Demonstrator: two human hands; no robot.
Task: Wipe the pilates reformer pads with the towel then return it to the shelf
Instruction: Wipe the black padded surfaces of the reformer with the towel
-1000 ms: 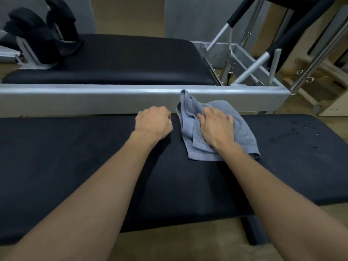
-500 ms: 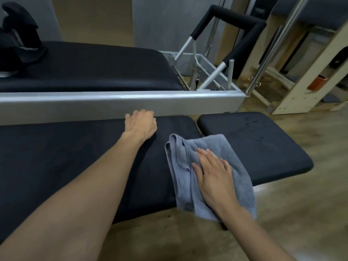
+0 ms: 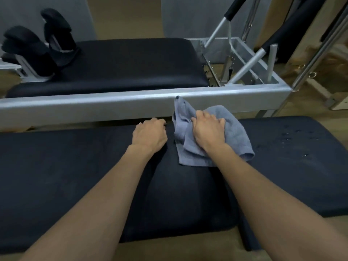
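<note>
Head view: the grey towel (image 3: 212, 136) is pressed under the right hand (image 3: 209, 131), fingers bunching the cloth, at the far edge of the near black pad (image 3: 75, 166), just beside the silver frame rail (image 3: 94, 108). The left hand (image 3: 149, 135) is curled loosely on the pad edge, holding nothing. Droplets (image 3: 293, 138) are seen on open pad to the right.

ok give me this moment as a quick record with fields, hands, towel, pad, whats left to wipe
right hand: pressed on the towel, fingers curled into the cloth
left hand: curled, resting on the near pad by its far edge
towel: grey, bunched, on the near pad beside the frame rail
near pad: black
droplets: on the pad right of the towel, not yet wiped
</note>
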